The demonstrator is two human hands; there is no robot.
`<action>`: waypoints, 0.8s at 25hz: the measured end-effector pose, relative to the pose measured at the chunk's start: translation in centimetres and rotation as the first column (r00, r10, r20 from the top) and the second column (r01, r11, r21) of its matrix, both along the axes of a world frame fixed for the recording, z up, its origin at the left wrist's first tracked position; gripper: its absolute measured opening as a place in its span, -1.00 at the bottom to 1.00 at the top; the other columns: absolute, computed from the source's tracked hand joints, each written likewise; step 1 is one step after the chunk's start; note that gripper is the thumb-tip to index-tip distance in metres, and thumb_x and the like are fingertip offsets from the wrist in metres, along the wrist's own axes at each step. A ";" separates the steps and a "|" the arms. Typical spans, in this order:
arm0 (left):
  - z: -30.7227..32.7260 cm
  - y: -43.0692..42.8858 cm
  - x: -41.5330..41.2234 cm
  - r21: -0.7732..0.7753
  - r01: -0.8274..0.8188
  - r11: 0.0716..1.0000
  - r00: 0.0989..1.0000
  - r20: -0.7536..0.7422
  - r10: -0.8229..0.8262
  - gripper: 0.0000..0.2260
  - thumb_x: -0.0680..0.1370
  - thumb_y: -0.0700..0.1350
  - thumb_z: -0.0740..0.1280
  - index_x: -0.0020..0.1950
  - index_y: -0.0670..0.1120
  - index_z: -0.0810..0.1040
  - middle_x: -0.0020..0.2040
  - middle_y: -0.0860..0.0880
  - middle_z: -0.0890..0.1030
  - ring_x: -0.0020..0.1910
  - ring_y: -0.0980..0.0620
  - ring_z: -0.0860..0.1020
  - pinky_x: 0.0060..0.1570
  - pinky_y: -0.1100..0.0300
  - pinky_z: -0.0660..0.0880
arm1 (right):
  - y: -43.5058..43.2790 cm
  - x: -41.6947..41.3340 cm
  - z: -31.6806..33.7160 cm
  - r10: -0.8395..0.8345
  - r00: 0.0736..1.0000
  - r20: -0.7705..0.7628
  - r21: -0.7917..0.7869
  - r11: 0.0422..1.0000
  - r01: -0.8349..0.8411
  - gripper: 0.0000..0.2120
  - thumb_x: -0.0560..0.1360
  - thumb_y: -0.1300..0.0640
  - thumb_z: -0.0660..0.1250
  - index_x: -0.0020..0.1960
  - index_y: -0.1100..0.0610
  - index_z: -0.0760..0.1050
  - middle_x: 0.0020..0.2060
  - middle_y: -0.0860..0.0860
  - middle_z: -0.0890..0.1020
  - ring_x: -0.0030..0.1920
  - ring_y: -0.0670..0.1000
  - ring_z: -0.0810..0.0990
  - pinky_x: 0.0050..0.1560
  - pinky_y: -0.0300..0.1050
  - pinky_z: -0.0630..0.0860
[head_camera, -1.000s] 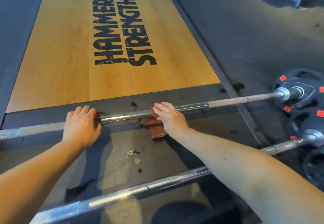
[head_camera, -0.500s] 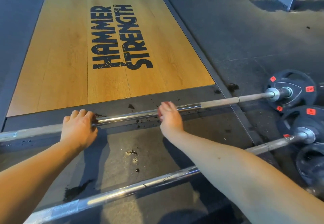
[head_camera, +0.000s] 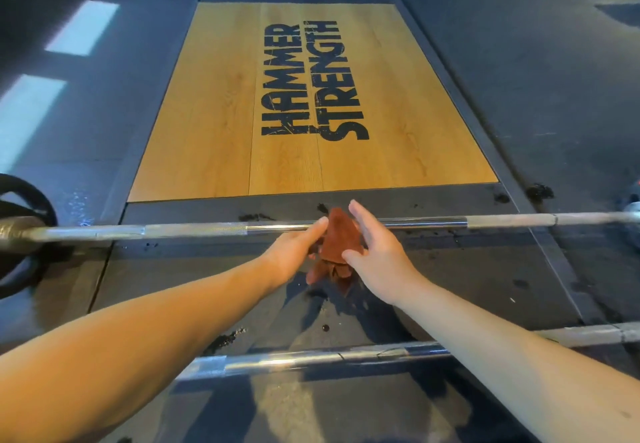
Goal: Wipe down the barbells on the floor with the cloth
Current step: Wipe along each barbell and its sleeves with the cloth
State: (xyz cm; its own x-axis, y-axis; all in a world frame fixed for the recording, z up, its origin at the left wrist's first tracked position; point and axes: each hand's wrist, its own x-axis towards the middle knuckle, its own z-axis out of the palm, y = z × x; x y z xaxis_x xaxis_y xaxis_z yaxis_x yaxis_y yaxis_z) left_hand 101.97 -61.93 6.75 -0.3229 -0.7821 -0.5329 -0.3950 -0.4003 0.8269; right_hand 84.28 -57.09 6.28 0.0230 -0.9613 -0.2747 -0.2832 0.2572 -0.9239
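Observation:
Two steel barbells lie across the dark rubber floor. The far barbell (head_camera: 190, 231) runs left to right below the wooden platform, and the near barbell (head_camera: 311, 359) passes under my forearms. A reddish-brown cloth (head_camera: 337, 234) is bunched over the middle of the far barbell, its lower end hanging in front of the bar. My right hand (head_camera: 379, 259) pinches the cloth, thumb on its front and fingers straight along its right side. My left hand (head_camera: 294, 252) touches the cloth's left side with straight fingers; its thumb is hidden.
A wooden lifting platform (head_camera: 207, 113) printed "HAMMER STRENGTH" lies beyond the far bar. A black weight plate (head_camera: 24, 196) sits on that bar's left sleeve. Dark crumbs and stains dot the rubber mat (head_camera: 485, 286) between the bars.
My left hand has let go of the far bar and moved right to the cloth. My right hand has drawn the cloth up into view. My view has swung left.

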 end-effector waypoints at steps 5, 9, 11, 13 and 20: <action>-1.6 0.6 0.1 -0.213 0.114 0.970 0.989 0.114 -0.091 -0.77 0.60 -0.01 0.41 -0.06 -0.18 0.68 -0.38 0.12 0.59 -0.41 0.22 0.47 -0.29 0.33 0.38 | 1.9 -0.7 -0.9 -0.018 0.998 -0.062 0.062 0.998 0.022 -0.16 0.52 0.29 0.47 0.64 -0.08 0.11 0.19 -0.39 0.40 -0.01 -0.56 0.46 -0.10 -0.56 0.42; -0.7 0.5 -0.9 -0.304 0.203 0.931 0.975 0.151 -0.163 -0.84 0.54 -0.11 0.38 -0.17 -0.17 0.52 -0.32 -0.02 0.51 -0.35 0.09 0.42 -0.25 0.16 0.43 | 2.8 -1.5 -1.7 -0.071 0.996 0.057 0.110 0.992 0.065 -0.11 0.50 0.30 0.48 0.65 -0.07 0.10 0.54 -0.18 0.29 0.43 -0.24 0.34 0.33 -0.18 0.48; 0.1 0.3 -1.4 -0.378 0.304 0.874 0.944 0.240 -0.225 -0.82 0.47 -0.03 0.33 -0.14 -0.15 0.53 -0.25 -0.07 0.59 -0.28 0.02 0.49 -0.19 0.06 0.50 | 2.8 -2.3 -2.2 -0.107 0.981 0.160 0.166 0.983 0.080 -0.12 0.50 0.41 0.40 0.65 -0.05 0.09 0.58 -0.10 0.27 0.50 -0.10 0.32 0.41 0.04 0.46; 0.9 0.3 -1.9 -0.422 0.387 0.820 0.913 0.303 -0.275 -0.91 0.49 -0.05 0.33 -0.20 0.01 0.50 -0.26 0.01 0.59 -0.29 0.06 0.51 -0.25 0.12 0.47 | 2.8 -3.1 -2.3 -0.104 0.971 0.218 0.202 0.978 0.060 -0.10 0.50 0.50 0.34 0.65 -0.06 0.08 0.56 -0.10 0.31 0.46 -0.04 0.40 0.26 -0.03 0.56; 3.6 -0.2 -2.3 -0.626 0.694 0.356 0.716 0.552 -0.426 -0.88 0.42 0.06 0.21 -0.29 0.15 0.30 -0.28 0.10 0.42 -0.33 0.10 0.40 -0.18 0.25 0.24 | 1.8 -3.9 -1.9 0.042 0.999 -0.017 0.051 0.998 -0.041 -0.44 0.45 0.26 0.53 0.36 -0.08 0.50 0.25 -0.11 0.60 0.28 -0.12 0.52 0.22 -0.08 0.45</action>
State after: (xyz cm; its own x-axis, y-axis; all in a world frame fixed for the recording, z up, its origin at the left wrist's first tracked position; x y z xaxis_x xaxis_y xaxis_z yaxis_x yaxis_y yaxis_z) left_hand 99.63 -62.16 10.34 -0.8116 -0.5839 0.0177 -0.5028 0.7136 0.4878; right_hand 80.33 -55.26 4.41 0.0572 -0.9444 -0.3238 -0.3107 0.2913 -0.9048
